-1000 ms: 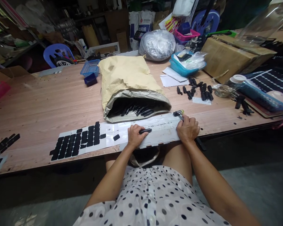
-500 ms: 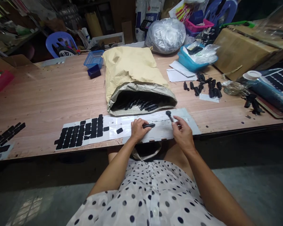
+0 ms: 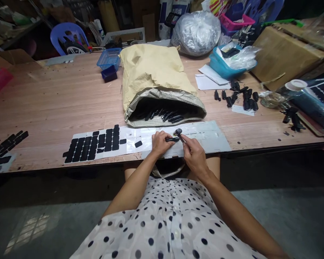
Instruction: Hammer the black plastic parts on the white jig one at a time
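Note:
My left hand [image 3: 160, 143] rests on the white board [image 3: 216, 138], its fingers closed on a slim black rod-shaped piece [image 3: 173, 139] that points right. My right hand [image 3: 195, 155] grips a short black stick with a round head [image 3: 179, 132]. That round head is right over the free end of the rod-shaped piece; whether they touch I cannot tell. Just behind the hands lies a tan paper sack [image 3: 153, 68], its mouth towards me and several slim black pieces [image 3: 167, 116] inside. One loose black rounded-square pad [image 3: 138, 144] lies left of my left hand.
Rows of black pads [image 3: 82, 149] cover a white sheet at left. Small black parts [image 3: 248, 99] are scattered at right, near a teal basket [image 3: 229, 66] and a cardboard box [image 3: 286, 54]. Blue baskets [image 3: 109, 59] stand behind left. The table's front edge runs close to my lap.
My right hand has moved left with the round-headed stick, bringing its head to the rod-shaped piece. My left hand keeps its hold. The whole view has shifted slightly.

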`<state>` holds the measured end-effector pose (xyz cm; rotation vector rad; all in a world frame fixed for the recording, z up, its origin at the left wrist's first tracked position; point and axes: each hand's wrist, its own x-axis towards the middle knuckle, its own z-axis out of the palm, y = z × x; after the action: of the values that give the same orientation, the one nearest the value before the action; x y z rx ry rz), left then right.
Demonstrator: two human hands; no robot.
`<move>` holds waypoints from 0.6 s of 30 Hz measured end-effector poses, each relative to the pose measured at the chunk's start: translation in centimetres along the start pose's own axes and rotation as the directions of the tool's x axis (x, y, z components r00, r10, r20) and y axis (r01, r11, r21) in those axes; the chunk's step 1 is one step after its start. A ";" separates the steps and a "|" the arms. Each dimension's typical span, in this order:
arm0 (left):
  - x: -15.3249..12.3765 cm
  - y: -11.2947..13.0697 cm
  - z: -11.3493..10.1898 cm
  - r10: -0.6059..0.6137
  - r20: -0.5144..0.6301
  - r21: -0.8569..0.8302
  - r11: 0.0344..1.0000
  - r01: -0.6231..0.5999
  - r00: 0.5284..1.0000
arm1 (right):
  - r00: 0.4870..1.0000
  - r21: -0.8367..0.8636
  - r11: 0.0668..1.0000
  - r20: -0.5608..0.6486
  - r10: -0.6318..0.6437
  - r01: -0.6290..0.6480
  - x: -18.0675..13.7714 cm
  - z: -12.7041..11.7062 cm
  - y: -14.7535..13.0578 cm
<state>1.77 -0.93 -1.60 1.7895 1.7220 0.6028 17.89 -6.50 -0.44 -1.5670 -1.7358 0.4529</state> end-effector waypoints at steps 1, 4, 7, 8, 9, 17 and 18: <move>0.1 0.0 0.0 -0.002 -0.001 -0.006 1.000 0.002 1.000 | 1.000 -0.034 0.999 -0.013 -0.020 0.019 -0.1 -0.2 -0.4; 0.2 -0.1 0.2 -0.002 -0.003 -0.019 1.000 0.002 1.000 | 0.998 -0.123 0.991 -0.025 -0.064 0.060 -0.6 -0.4 -1.0; 0.2 -0.1 0.4 -0.007 -0.013 -0.013 1.000 0.006 1.000 | 0.998 -0.193 0.979 0.043 -0.052 0.059 -1.1 0.0 -0.8; 0.2 0.0 0.4 -0.009 -0.014 -0.008 1.000 0.009 1.000 | 0.997 -0.211 0.976 0.067 -0.035 0.048 -1.2 0.1 -0.6; 0.1 0.1 0.4 -0.011 -0.016 -0.004 1.000 0.011 1.000 | 0.997 -0.221 0.974 0.081 -0.019 0.037 -1.2 0.1 -0.5; -0.2 0.7 -0.2 -0.023 -0.001 -0.003 1.000 0.023 1.000 | 0.992 -0.177 0.981 -0.090 -0.094 0.077 -0.9 -0.1 0.1; -0.2 0.7 -0.3 -0.026 0.001 -0.001 1.000 0.026 1.000 | 0.992 -0.184 0.980 -0.086 -0.087 0.070 -1.1 0.0 0.3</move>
<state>2.08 -1.12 -0.93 1.7641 1.7412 0.5917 18.08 -7.46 -0.96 -1.6110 -1.8003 0.1830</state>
